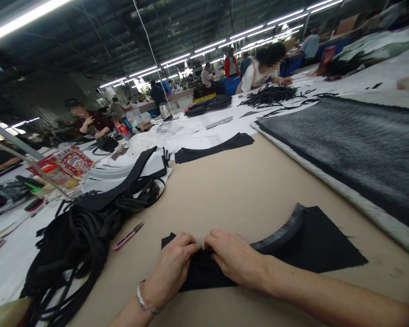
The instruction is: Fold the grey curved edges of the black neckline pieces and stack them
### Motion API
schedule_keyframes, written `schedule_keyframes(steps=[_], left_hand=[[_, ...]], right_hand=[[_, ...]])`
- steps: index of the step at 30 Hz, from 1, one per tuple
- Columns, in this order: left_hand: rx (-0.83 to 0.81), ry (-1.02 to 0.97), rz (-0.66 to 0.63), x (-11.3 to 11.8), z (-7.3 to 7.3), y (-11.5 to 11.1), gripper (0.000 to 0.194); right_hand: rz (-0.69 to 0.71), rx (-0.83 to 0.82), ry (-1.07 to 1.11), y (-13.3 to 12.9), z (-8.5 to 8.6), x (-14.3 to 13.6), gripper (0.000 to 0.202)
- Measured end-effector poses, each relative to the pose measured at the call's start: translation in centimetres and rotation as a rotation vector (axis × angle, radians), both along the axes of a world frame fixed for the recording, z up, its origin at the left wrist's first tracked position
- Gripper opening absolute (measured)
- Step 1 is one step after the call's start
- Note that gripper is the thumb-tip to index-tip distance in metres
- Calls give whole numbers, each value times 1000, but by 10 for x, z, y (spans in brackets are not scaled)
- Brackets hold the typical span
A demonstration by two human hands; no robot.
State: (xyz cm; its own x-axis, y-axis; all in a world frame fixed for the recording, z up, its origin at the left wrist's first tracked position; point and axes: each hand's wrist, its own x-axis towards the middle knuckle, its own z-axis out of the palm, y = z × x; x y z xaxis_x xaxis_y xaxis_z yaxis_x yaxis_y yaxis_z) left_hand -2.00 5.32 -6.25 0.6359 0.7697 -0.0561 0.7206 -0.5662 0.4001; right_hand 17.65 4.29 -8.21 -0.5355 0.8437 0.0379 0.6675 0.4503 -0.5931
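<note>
A black fabric piece (pixel 320 240) lies on the tan board (pixel 231 186) in front of me, and a darker, shinier strip (pixel 282 231) follows its curved upper edge. My left hand (pixel 177 259), with a bracelet at its wrist, pinches that edge near the piece's left end. Close beside it, my right hand (pixel 233 256) has its fingers bent and pressed together on the same edge. My fingers hide what lies exactly between them. Pink-handled thread snips (pixel 128 236) rest on the board left of my hands.
Black strips and bands (pixel 85 227) are heaped along the left. Cut black pieces (pixel 214 147) lie at the board's far edge. A large stack of dark fabric (pixel 354 145) stands at right. Farther off are a pile of strips (pixel 272 95) and a person leaning over the table (pixel 259 72).
</note>
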Motion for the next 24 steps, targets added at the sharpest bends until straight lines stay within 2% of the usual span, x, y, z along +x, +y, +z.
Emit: schedule_keyframes(steps=[5, 10, 19, 24], left_hand=[[-20, -17, -13, -5, -6, -2, 40], [9, 22, -21, -9, -11, -8, 48], [91, 121, -51, -5, -4, -18, 52], [147, 163, -65, -5, -7, -22, 58]], right_hand=[[15, -29, 46, -2, -1, 7, 28], [11, -59, 75, -2, -2, 15, 25], [99, -37, 97, -6, -1, 31, 27], [125, -4, 80, -8, -1, 40, 26]])
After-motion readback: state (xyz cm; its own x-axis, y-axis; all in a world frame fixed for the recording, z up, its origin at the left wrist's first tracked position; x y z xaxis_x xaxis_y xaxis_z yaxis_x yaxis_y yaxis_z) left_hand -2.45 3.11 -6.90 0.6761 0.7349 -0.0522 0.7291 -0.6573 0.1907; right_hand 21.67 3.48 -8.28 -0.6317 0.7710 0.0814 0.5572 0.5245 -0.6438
